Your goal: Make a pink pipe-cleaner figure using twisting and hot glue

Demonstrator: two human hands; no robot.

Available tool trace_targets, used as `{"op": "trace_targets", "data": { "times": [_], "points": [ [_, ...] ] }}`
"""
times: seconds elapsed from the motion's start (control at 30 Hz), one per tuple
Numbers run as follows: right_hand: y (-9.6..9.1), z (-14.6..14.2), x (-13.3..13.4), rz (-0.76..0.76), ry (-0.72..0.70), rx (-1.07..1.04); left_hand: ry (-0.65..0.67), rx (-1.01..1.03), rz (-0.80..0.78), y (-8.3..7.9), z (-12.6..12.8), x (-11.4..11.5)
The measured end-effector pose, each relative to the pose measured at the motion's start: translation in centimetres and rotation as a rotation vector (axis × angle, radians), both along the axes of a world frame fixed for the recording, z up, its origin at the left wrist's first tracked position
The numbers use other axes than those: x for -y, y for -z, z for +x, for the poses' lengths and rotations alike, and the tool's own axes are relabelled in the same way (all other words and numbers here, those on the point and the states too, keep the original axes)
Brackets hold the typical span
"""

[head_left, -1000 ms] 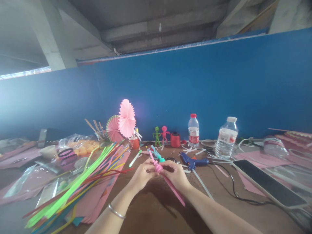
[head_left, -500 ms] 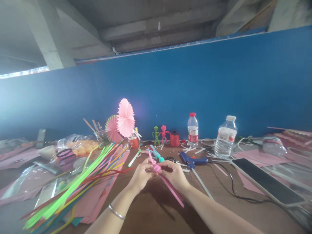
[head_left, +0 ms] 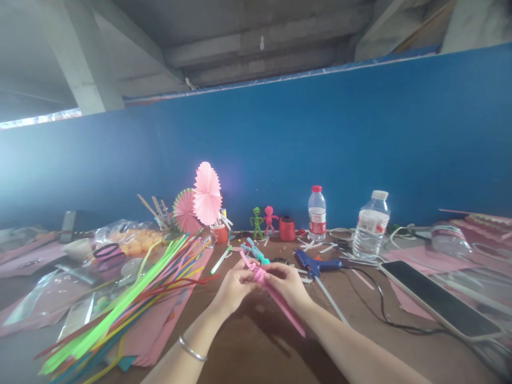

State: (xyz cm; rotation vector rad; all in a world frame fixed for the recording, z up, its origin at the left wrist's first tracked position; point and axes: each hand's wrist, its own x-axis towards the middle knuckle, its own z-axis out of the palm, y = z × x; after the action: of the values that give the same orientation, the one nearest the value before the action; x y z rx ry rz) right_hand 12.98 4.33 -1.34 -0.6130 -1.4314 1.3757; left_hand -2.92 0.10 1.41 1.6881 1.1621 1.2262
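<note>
Both my hands meet over the brown table (head_left: 256,346) and pinch a pink pipe cleaner (head_left: 286,312) that has a small coiled knot between the fingertips. My left hand (head_left: 234,288) grips the knot from the left, fingers closed. My right hand (head_left: 288,285) holds it from the right, fingers closed too. One long pink end runs down toward me under my right wrist; a short end sticks up past the fingers. A teal pipe-cleaner piece (head_left: 256,252) lies just beyond my hands.
A fan of coloured pipe cleaners (head_left: 132,298) lies left on pink paper. A blue glue gun (head_left: 316,262) with its cord, two water bottles (head_left: 317,213) (head_left: 370,224), a dark tablet (head_left: 440,301), paper fans (head_left: 206,194), small green and pink figures (head_left: 264,221) and scissors (head_left: 106,250) stand around.
The hands stay in the same spot. The short free end of the pink pipe cleaner has swung a little to the left as the fingers worked the knot.
</note>
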Motion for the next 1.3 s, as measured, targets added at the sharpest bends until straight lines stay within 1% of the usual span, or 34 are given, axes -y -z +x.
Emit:
{"op": "trace_targets", "data": {
  "times": [0.13, 0.2, 0.37, 0.5, 0.77, 0.97, 1.13, 1.3],
  "points": [
    [0.2, 0.1, -0.1, -0.058, -0.084, -0.021, 0.033, -0.040, 0.011, -0.1, -0.3, 0.0],
    [0.3, 0.0, -0.3, -0.073, -0.101, -0.029, 0.047, -0.053, 0.012, -0.1, -0.4, 0.1],
    [0.6, -0.1, -0.8, -0.071, -0.036, -0.054, 0.062, -0.074, 0.017, -0.2, -0.5, -0.1],
    [0.4, 0.0, -0.7, -0.045, 0.015, -0.050, 0.054, -0.084, 0.026, -0.1, -0.5, -0.2],
    [-0.2, 0.1, 0.0, -0.011, -0.012, -0.042, 0.033, -0.132, 0.038, -0.3, 0.0, 0.1],
    [-0.5, 0.0, 0.3, 0.023, 0.032, 0.007, -0.015, -0.204, 0.031, 0.0, -0.1, -0.1],
    [-1.0, 0.0, 0.7, 0.052, 0.064, 0.050, -0.058, -0.242, 0.096, 0.0, 0.1, 0.0],
    [-1.4, 0.0, 0.8, 0.071, 0.088, 0.055, -0.062, -0.259, 0.149, -0.3, 0.2, 0.2]
  ]
}}
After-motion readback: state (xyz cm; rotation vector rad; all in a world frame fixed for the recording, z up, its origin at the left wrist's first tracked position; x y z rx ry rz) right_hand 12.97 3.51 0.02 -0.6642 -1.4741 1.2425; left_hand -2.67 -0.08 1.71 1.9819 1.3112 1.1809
